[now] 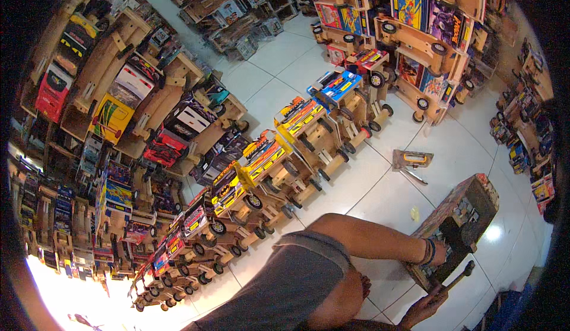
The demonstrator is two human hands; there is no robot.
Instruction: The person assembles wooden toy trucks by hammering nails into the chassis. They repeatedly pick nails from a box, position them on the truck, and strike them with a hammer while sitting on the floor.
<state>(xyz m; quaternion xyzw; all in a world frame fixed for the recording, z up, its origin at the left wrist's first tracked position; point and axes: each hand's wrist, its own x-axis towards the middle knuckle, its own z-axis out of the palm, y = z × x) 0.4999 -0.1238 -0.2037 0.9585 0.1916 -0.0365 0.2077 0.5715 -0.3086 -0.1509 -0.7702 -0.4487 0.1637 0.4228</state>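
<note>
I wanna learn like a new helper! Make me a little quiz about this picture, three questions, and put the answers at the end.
1. Which hand is holding the hammer, the left or the right?
2. True or false: all the toy trucks in the long line are the same colour.
3. Fill in the blank: the left hand is at a long, open ____ on the tiled floor.

Key:
1. The right hand.
2. False: there are yellow ones, and a blue truck too.
3. Box.
</note>
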